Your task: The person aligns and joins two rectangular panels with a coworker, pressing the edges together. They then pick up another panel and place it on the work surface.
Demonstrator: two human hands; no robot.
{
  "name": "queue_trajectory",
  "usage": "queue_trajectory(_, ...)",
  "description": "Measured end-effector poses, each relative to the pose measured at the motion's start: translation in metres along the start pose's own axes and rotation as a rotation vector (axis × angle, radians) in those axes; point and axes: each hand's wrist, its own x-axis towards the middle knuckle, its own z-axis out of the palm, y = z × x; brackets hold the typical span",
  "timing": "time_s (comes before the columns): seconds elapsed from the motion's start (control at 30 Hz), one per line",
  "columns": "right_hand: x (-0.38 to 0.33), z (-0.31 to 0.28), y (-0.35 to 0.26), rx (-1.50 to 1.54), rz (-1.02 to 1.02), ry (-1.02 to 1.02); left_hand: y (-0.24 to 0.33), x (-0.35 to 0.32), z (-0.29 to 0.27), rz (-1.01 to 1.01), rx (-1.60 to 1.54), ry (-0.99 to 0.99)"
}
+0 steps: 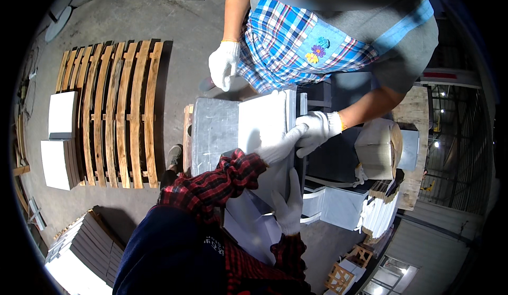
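Both my hands wear white gloves and reach over a pale flat panel (262,118) on a grey-topped work surface (211,128). My left hand (278,146) stretches across the panel to its far right edge, fingers extended and close to a co-worker's gloved hand (317,128). Nearer to me, my right hand (288,208) rests at the panel's right side, thumb and fingers apart. A narrow raised strip (291,107) runs along that edge. White folded sheets (251,226) lie below, close to my body. Glare hides where glove and panel meet.
Opposite stands a person in a checked apron (283,30), the other gloved hand (225,65) hanging free. Wooden pallets (124,112) and white boxes (58,160) are at left; more stacked panels (87,247) lie lower left. A cardboard-wrapped bundle (377,149) and grey boards (341,208) sit at right.
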Motion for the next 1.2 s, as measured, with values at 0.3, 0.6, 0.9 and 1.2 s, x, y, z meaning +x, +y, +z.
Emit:
queue_trajectory(0.3, 0.002, 0.0, -0.021, 0.013, -0.014, -0.038, -0.02, 0.006, -0.009, 0.175, 0.16, 0.003)
queue_trajectory(0.6, 0.005, 0.001, -0.007, 0.041, -0.109, -0.078, -0.014, 0.01, -0.016, 0.33, 0.299, 0.006)
queue_trajectory(0.9, 0.01, 0.002, 0.0, 0.078, -0.166, -0.071, 0.058, -0.019, 0.001, 0.601, 0.347, 0.014)
queue_trajectory(1.2, 0.014, 0.005, 0.005, 0.091, -0.245, -0.046, 0.01, 0.021, -0.022, 0.69, 0.604, 0.11)
